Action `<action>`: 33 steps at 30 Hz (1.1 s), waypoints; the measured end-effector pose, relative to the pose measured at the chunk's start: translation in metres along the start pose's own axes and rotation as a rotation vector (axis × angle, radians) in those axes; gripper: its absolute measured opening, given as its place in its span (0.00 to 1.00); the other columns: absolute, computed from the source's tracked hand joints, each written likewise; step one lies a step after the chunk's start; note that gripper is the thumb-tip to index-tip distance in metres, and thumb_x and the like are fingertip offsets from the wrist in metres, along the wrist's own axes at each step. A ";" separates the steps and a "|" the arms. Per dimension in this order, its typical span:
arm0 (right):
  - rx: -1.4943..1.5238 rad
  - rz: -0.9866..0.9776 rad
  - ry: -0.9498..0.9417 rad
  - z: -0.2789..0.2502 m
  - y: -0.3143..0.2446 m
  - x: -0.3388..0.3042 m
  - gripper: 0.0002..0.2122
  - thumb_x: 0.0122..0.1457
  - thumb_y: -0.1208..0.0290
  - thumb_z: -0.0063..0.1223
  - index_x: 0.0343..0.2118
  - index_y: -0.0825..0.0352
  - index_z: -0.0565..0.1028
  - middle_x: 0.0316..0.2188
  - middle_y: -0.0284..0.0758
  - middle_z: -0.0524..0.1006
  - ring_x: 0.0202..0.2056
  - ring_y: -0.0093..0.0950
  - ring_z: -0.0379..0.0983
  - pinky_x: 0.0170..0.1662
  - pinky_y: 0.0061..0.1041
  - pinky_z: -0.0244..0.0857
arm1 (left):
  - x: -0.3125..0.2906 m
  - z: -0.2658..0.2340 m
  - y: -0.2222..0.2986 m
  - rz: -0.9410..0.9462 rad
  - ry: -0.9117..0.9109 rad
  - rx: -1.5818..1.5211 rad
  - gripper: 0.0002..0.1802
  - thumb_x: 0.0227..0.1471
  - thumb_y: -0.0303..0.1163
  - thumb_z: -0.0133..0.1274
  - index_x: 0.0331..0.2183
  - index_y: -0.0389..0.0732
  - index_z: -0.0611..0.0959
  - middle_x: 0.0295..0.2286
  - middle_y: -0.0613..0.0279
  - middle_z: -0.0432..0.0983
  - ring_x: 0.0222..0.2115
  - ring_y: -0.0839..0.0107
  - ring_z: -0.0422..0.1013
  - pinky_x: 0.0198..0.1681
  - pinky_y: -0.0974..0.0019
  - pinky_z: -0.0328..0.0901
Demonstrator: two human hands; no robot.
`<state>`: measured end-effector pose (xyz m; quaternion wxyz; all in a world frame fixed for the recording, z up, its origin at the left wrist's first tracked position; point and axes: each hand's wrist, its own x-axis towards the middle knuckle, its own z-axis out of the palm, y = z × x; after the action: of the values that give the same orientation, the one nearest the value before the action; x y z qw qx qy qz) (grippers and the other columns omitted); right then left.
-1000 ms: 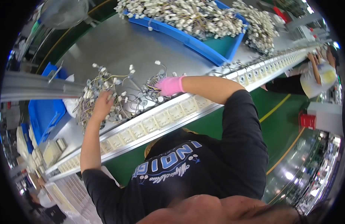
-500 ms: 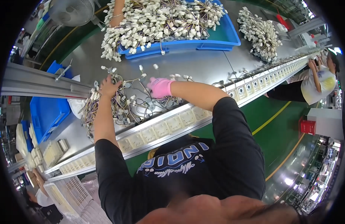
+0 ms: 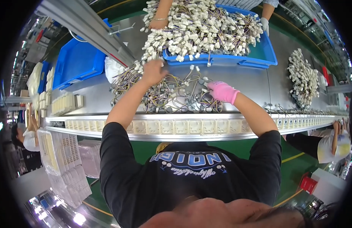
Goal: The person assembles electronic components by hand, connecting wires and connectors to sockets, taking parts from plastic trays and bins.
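Observation:
A tangled heap of wire harnesses (image 3: 166, 95) with white plugs and small grey parts lies on the metal table before me. My left hand (image 3: 154, 71), bare, is over the heap's far left side, close to the white plugs spilling from the blue tray. Its thumb stands apart from the fingers, whose tips are partly hidden. At the heap's right side, my right hand (image 3: 222, 92) wears a pink glove. Its fingers are closed at a wire harness with a small grey part (image 3: 203, 80); the exact grip is partly hidden.
A blue tray (image 3: 259, 62) overflows with plugs and wires; another person's hands (image 3: 264, 26) are beside it. A second plug heap (image 3: 302, 81) lies right. Along the table's near edge runs a rail of white square housings (image 3: 176, 126). A metal post (image 3: 88, 32) and blue bin (image 3: 75, 62) stand left.
The view has swung, so the rail now runs level. My left hand has moved farther out, toward the blue tray's plugs. My right hand stays near the heap's right side, fingers closed.

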<state>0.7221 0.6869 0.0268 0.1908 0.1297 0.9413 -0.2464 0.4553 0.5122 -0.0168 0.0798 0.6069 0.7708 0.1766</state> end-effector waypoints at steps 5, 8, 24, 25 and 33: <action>-0.058 -0.045 0.066 0.011 -0.007 0.001 0.09 0.50 0.69 0.42 0.33 0.65 0.71 0.31 0.45 0.73 0.37 0.43 0.69 0.41 0.38 0.62 | -0.036 -0.009 -0.032 -0.462 -0.009 0.585 0.39 0.37 0.60 0.54 0.46 0.43 0.72 0.49 0.41 0.60 0.54 0.46 0.51 0.50 0.40 0.50; -0.071 -0.057 0.066 0.011 -0.012 0.001 0.09 0.50 0.69 0.42 0.32 0.65 0.71 0.32 0.44 0.73 0.37 0.43 0.69 0.42 0.37 0.61 | -0.033 -0.012 -0.034 -0.674 -0.249 0.457 0.43 0.36 0.64 0.52 0.48 0.43 0.71 0.54 0.41 0.52 0.57 0.45 0.44 0.51 0.36 0.47; -0.309 0.179 0.400 -0.039 -0.051 0.053 0.10 0.50 0.67 0.45 0.34 0.65 0.71 0.37 0.42 0.72 0.40 0.38 0.69 0.42 0.37 0.63 | -0.028 -0.052 -0.013 -0.647 -0.524 0.229 0.35 0.42 0.64 0.42 0.43 0.47 0.77 0.45 0.49 0.69 0.52 0.50 0.57 0.53 0.44 0.46; -0.408 0.234 0.446 -0.040 -0.047 0.063 0.10 0.50 0.68 0.46 0.34 0.64 0.72 0.37 0.41 0.72 0.40 0.37 0.69 0.41 0.38 0.63 | -0.025 -0.050 -0.004 -0.714 -0.444 0.071 0.33 0.46 0.61 0.41 0.41 0.43 0.79 0.44 0.48 0.70 0.49 0.49 0.60 0.53 0.47 0.47; -0.495 0.280 0.512 -0.036 -0.033 0.083 0.13 0.48 0.66 0.51 0.36 0.63 0.69 0.35 0.41 0.70 0.40 0.39 0.68 0.39 0.38 0.64 | -0.009 -0.023 0.006 -0.665 -0.287 0.222 0.24 0.48 0.51 0.48 0.35 0.39 0.80 0.37 0.50 0.74 0.43 0.51 0.67 0.46 0.50 0.57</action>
<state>0.6266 0.6898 0.0345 0.0069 0.2646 0.9626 0.0570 0.4551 0.5010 0.0063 0.1735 0.3471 0.9211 -0.0302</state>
